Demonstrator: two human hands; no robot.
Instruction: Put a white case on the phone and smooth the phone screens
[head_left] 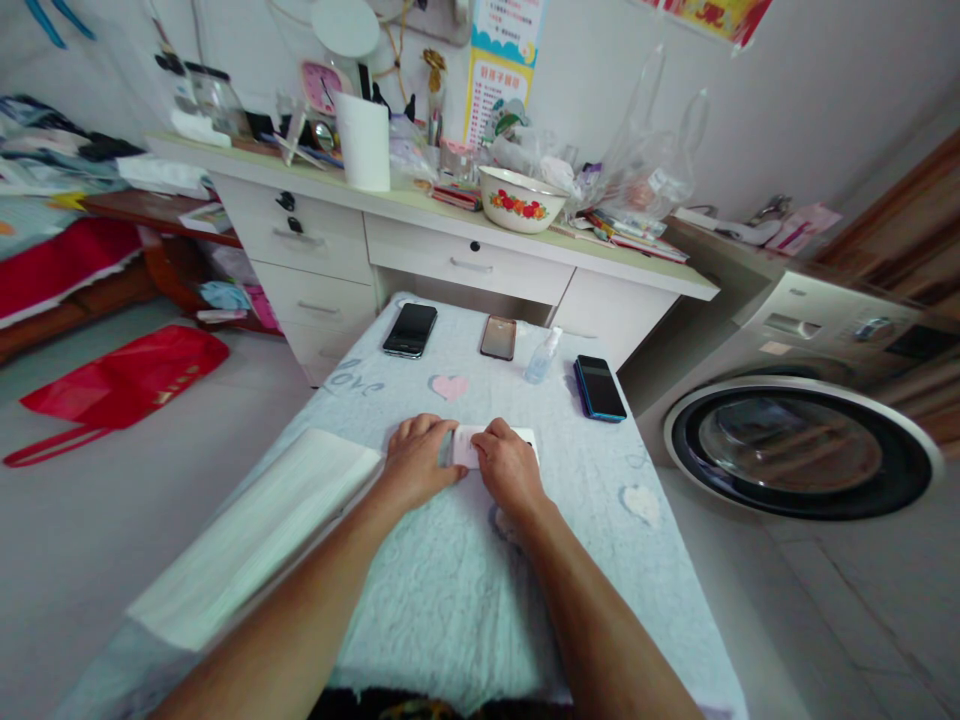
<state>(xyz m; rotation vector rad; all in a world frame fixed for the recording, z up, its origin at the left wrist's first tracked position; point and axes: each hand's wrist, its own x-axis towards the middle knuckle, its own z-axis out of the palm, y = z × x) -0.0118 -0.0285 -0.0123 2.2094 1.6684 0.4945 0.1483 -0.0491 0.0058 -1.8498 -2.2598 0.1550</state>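
Across the cloth (435, 600), my left hand (416, 462) grips the white slab (464, 446) by its left end; my right hand (511, 470) curls over it, its grip unclear. Beyond stands the desk (420, 240), washer (724, 340) rightward

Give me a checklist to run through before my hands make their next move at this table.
1. Left hand steadying the white flat item: ok, fingertips at its left end.
2. Right hand on the same item: ok, its curled fingers are on top.
3. Spray bottle clear of both hands: ok, it is beyond them.
4. Blue-edged phone well in from the table edge: not ok, it lies close to the right side.
5. Left forearm off the white sheet: cannot tell, they overlap in this view.
6. Underside of the flat item clean: cannot tell, hidden.
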